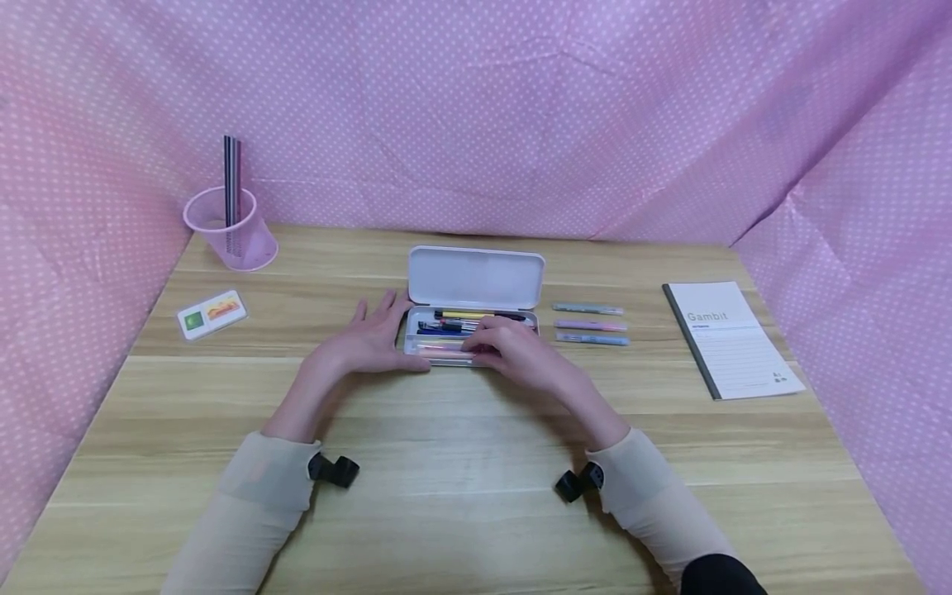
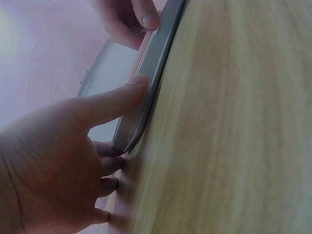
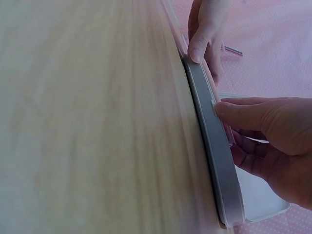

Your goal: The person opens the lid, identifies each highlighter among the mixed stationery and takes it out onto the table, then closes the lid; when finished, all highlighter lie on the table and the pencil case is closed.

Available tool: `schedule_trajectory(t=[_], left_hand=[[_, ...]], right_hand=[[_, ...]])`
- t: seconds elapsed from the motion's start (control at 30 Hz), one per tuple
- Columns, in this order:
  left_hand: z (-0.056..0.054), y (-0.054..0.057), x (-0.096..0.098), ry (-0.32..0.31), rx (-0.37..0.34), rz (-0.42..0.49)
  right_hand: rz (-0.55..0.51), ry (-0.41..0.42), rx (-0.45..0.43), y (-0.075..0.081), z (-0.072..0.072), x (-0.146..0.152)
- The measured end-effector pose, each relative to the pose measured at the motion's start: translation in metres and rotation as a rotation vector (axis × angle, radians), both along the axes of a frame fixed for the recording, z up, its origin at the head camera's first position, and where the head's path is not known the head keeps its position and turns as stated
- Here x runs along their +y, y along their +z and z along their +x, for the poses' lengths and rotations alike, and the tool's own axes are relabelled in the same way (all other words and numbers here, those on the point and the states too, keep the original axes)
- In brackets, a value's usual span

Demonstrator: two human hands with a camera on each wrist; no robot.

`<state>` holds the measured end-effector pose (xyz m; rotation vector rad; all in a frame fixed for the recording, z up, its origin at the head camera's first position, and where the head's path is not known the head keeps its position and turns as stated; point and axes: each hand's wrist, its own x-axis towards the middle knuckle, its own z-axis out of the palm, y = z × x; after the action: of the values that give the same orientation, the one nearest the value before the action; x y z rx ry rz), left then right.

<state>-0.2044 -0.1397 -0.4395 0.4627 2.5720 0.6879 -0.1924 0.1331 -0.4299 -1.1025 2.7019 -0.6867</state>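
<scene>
A white pencil case (image 1: 476, 277) lies with its lid up at the middle of the table, several pens in its tray. My left hand (image 1: 364, 339) steadies its left end. The thumb presses the front wall (image 2: 134, 95) and the other fingers stretch along the end. Over the tray's right part, my right hand (image 1: 513, 351) pinches a pink pen (image 3: 229, 136) lying along the front. Its thumb is right at the front rim. Behind that pen are a yellow-and-black pen (image 1: 464, 314) and blue and black pens, partly covered by the right hand.
Three pens (image 1: 591, 325) lie in a column right of the case. Farther right is a notebook (image 1: 744, 347). On the left stand a pink mesh cup (image 1: 253, 244) holding dark striped sticks (image 1: 232, 178) and, nearer, a small white card-like item (image 1: 211, 315). Pink dotted cloth hangs around the table.
</scene>
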Motion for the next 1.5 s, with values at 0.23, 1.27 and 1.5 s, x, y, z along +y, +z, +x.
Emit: schedule_trajectory(t=[0.23, 1.27, 1.5], left_hand=[[0.0, 0.0, -0.001, -0.003, 0.006, -0.005], [0.002, 0.002, -0.001, -0.004, 0.003, 0.007], [0.0, -0.001, -0.001, 0.001, 0.004, 0.002]], right_hand=[[0.001, 0.008, 0.011, 0.001, 0.0, 0.0], [-0.122, -0.079, -0.005, 0.014, -0.005, 0.082], [-0.132, -0.18, -0.012, 0.014, -0.003, 0.124]])
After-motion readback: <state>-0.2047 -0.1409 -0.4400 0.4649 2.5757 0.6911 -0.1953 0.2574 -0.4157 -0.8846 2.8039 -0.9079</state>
